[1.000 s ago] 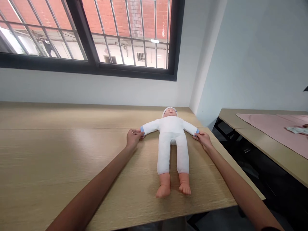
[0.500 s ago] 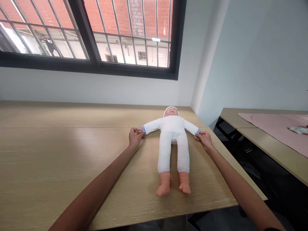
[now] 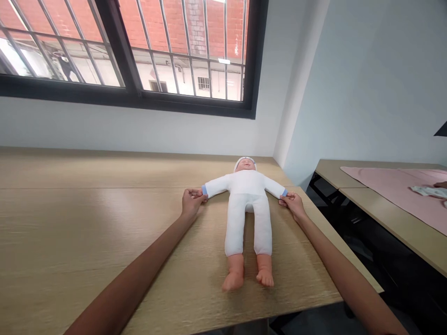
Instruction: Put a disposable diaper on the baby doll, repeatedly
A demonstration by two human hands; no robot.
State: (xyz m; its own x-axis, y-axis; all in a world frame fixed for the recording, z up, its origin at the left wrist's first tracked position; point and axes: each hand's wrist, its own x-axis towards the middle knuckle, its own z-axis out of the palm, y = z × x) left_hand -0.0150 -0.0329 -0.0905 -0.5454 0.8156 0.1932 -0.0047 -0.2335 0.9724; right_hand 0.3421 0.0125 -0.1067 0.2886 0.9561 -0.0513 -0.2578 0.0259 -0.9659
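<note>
A baby doll (image 3: 248,186) lies on its back on the wooden table (image 3: 104,242), head toward the wall and bare feet toward me. Its body is white cloth, with blue cuffs at the wrists and a white cap on its head. Both its arms are stretched out sideways. My left hand (image 3: 193,202) is closed around the doll's hand at the left cuff. At the other cuff, my right hand (image 3: 293,204) pinches the doll's other hand. The doll's own hands are mostly hidden behind my fingers.
A barred window (image 3: 188,56) with a dark frame is above the table's back edge. To the right, across a gap, a second table (image 3: 391,214) carries a pink cloth (image 3: 391,186) with a pale patterned cloth (image 3: 428,191) on it. Part of another person's hand (image 3: 440,184) shows there.
The view has shifted slightly, so everything sits a little further left and lower. Both my hands keep their hold on the doll's hands. A dark shape has come into view at the right edge.
</note>
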